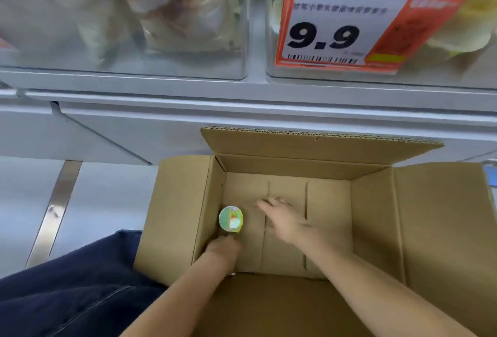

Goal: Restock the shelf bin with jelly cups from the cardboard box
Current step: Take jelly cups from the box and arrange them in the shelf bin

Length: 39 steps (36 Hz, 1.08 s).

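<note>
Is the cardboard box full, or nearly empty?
Nearly empty. One jelly cup stands by the cardboard box's left wall, the left hand at it; elsewhere bare floor shows.

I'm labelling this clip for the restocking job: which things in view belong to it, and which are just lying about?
Part of the job:
- jelly cup, held by the left hand
- cardboard box
- right hand, open inside the box
- clear shelf bins

Just there:
- 9.9 price tag
- bagged goods in the left bin
- shelf ledge

Both forearms (376, 283) are bare, with no sleeves, watch or rings showing on either. At the lower left of the frame, dark navy trousers (67, 291) cover one leg, a stitched seam running along the fabric.
</note>
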Each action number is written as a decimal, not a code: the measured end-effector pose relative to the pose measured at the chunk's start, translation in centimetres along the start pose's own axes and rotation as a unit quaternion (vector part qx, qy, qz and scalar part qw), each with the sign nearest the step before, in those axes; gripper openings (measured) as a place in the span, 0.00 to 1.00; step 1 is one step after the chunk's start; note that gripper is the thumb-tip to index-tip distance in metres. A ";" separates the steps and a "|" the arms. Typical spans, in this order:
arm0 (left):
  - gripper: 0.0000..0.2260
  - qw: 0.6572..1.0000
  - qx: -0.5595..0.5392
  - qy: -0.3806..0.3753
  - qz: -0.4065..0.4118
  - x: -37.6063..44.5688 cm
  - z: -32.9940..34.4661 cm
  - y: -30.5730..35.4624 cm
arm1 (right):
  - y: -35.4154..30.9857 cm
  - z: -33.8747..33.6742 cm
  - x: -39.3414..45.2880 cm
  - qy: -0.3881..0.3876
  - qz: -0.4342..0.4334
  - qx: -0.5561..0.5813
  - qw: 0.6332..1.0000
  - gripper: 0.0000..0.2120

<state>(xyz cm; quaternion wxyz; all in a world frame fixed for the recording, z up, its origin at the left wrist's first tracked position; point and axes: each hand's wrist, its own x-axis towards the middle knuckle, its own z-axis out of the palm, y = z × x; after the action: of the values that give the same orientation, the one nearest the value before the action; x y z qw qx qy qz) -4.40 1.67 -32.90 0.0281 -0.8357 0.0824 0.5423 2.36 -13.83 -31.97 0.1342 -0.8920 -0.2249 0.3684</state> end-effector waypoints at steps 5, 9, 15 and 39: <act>0.24 0.999 0.041 -0.030 0.008 1.0 1.8 -0.2 | -2.8 2.4 2.8 -0.038 -0.026 0.005 0.999 0.41; 0.26 0.998 0.043 -0.036 0.016 1.6 1.9 -0.4 | -4.5 3.7 4.2 -0.042 -0.031 0.008 0.999 0.41; 0.28 0.997 0.072 -0.037 0.020 1.6 2.3 -0.3 | -4.8 4.5 5.3 -0.011 -0.006 0.063 0.998 0.37; 0.20 0.858 -0.509 0.064 0.016 -2.5 -2.7 -0.7 | -0.2 -0.8 -2.4 0.150 0.117 0.348 0.918 0.26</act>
<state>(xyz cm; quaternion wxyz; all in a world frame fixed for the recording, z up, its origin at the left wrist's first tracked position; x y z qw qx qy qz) -2.85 2.24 -29.54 -0.4151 -0.7652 -0.1897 0.4542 1.30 -14.91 -29.90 0.4241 -0.8540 0.0457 0.2980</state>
